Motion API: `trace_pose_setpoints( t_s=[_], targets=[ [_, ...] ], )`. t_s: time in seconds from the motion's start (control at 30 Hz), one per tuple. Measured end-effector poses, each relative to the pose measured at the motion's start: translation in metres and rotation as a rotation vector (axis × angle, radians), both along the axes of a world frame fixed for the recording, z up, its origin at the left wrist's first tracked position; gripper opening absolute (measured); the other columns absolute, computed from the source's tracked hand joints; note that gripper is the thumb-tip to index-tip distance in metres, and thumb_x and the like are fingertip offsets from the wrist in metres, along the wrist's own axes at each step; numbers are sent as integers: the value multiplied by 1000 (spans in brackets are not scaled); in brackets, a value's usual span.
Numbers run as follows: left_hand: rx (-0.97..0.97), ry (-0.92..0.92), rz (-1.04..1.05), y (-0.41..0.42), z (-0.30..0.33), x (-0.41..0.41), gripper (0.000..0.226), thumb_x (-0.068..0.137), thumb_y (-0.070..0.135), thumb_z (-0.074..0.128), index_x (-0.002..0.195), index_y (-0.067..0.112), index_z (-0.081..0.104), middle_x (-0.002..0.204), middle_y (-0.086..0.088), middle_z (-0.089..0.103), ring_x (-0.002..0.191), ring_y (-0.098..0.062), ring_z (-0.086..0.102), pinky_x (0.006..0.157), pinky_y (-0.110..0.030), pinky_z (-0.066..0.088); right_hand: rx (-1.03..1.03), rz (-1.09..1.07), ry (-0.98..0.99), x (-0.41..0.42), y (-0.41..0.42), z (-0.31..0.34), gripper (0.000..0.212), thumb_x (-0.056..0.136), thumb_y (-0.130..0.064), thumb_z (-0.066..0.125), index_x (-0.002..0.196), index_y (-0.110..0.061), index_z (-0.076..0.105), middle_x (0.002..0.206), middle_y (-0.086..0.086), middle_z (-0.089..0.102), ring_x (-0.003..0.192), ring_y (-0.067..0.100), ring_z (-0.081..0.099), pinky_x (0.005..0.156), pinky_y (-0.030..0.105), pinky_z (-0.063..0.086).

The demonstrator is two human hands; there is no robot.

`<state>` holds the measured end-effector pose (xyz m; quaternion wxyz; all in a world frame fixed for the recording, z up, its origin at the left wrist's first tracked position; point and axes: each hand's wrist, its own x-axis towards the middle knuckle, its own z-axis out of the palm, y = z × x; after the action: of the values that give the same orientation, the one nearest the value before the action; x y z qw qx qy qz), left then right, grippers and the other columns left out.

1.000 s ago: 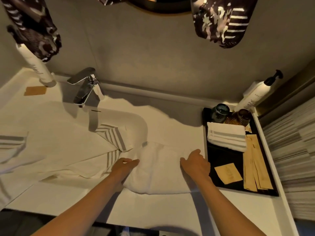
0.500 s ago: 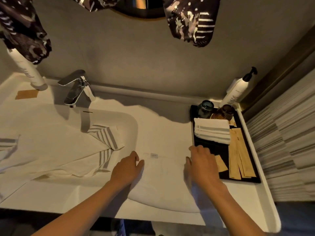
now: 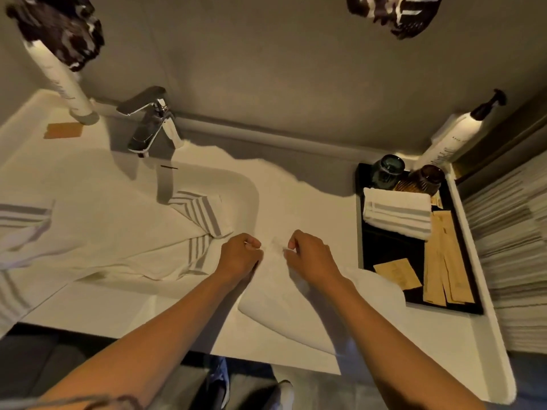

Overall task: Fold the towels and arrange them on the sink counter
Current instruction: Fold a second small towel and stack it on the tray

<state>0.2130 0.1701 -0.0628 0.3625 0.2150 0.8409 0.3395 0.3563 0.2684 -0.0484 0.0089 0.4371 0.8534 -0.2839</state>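
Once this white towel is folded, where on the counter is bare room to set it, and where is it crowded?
Bare counter lies between the sink basin and the black tray, behind both hands. A second patch runs along the near edge, left of the white towel. Crowded: the tray holds a folded towel, two cups and packets, and a striped towel covers the basin.

The white counter (image 3: 148, 309) is covered at its left end by a striped towel (image 3: 118, 241). A plain towel (image 3: 296, 303) is spread near the front edge, a black tray (image 3: 384, 250) is set at the right end, and a tap (image 3: 151, 122) and bottle (image 3: 62, 81) along the back edge.
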Motion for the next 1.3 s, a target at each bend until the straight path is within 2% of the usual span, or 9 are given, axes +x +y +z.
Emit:
trace_pose_setpoints(
  t_s=[0.07,0.27,0.4,0.6,0.73,0.93,1.03,1.17,1.3],
  targets=[
    [30,-41,15,5,2,-4,14,79,11,72,92,14,69,80,4,66,65,-4,58,48,-10,39,26,32,62,1,5,13,13,91,-27,61,81,-25,54,83,-8,61,79,17,57,71,34,45],
    [47,-181,0,12,2,-19,11,82,1,70,92,0,70,72,-11,68,53,-19,63,51,-24,57,-625,162,331,-3,28,36,13,79,-3,74,82,-14,68,79,0,67,73,9,59,72,21,48],
    [135,-313,135,13,-2,-22,13,94,9,56,101,1,64,80,-13,71,63,-22,65,71,-41,60,-238,17,90,-23,25,-7,15,77,-18,71,87,-24,61,87,-6,62,80,16,57,71,32,48],
    [388,674,-685,-24,0,16,10,98,22,48,92,21,56,89,6,56,78,-12,49,69,-31,42,315,-104,280,-1,-20,-14,14,95,-25,54,107,-22,61,103,-6,61,95,15,52,82,28,38],
    [377,786,-1024,-30,-11,55,3,89,22,51,89,20,54,89,3,55,78,-17,48,67,-32,39,396,-113,131,45,-44,-15,15,89,-10,53,94,-18,64,88,-1,63,81,20,56,73,32,41],
    [129,914,-969,-43,-21,78,25,81,31,61,105,22,60,106,2,58,89,-22,55,70,-33,43,265,-96,58,128,-61,-14,23,91,-8,51,109,-12,66,106,7,64,92,24,58,79,36,48],
    [92,967,-923,-41,-9,95,22,80,26,65,100,18,62,102,-3,62,86,-25,58,66,-35,45,381,-447,109,160,-62,2,16,88,-20,61,104,-15,61,103,4,60,93,22,55,79,40,49],
    [169,863,-1086,-40,-3,125,29,89,22,53,117,18,60,121,-3,58,98,-26,55,75,-39,50,-198,-890,96,183,-62,6,60,83,-47,66,123,-9,44,122,12,56,110,32,57,90,42,49],
    [198,756,-1051,-53,-10,133,30,96,26,45,122,19,59,134,-1,54,113,-25,51,85,-36,46,-552,-957,287,181,-60,4,50,78,-34,71,116,-11,49,112,10,60,99,30,60,87,48,55]
  ],
)
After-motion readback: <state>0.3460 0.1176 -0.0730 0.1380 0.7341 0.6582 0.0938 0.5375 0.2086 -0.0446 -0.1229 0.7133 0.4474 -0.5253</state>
